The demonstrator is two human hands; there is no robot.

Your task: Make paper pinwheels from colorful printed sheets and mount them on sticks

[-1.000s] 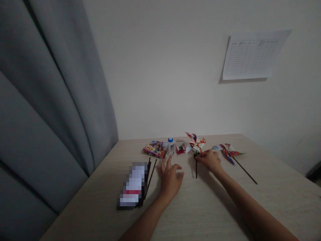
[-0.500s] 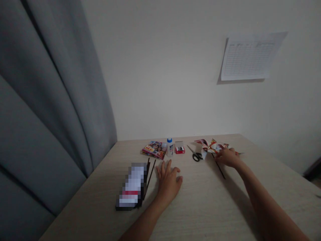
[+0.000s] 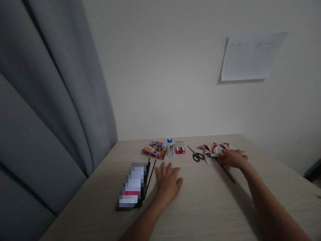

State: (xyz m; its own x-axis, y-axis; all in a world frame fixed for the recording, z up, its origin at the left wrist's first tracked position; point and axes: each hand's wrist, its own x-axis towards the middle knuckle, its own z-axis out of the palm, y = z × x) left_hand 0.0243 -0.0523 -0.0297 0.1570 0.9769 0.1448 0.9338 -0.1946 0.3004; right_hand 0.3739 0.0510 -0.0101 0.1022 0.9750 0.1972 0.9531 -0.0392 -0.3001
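Note:
At the right of the table a paper pinwheel [image 3: 210,153] with red, white and orange print lies on its thin dark stick [image 3: 228,174]. My right hand [image 3: 233,158] is on its right side, fingers closed on the paper and stick, partly covering them. My left hand [image 3: 168,182] rests palm down on the table with fingers spread, holding nothing. Just left of it lie thin dark sticks [image 3: 150,177]. Scissors [image 3: 196,155] with black handles lie left of the pinwheel.
Near the back stand a glue bottle [image 3: 170,149] with a blue cap and a small red box [image 3: 180,149]. Printed colour papers [image 3: 154,149] are stacked beside them. A blurred-out phone-like object [image 3: 132,185] sits at the left. A grey curtain [image 3: 62,83] borders the table.
My right hand has moved slightly right, and the pinwheel has shifted right and down with it, uncovering more of the scissors' handles. My left hand has stayed nearly still, fingers spread.

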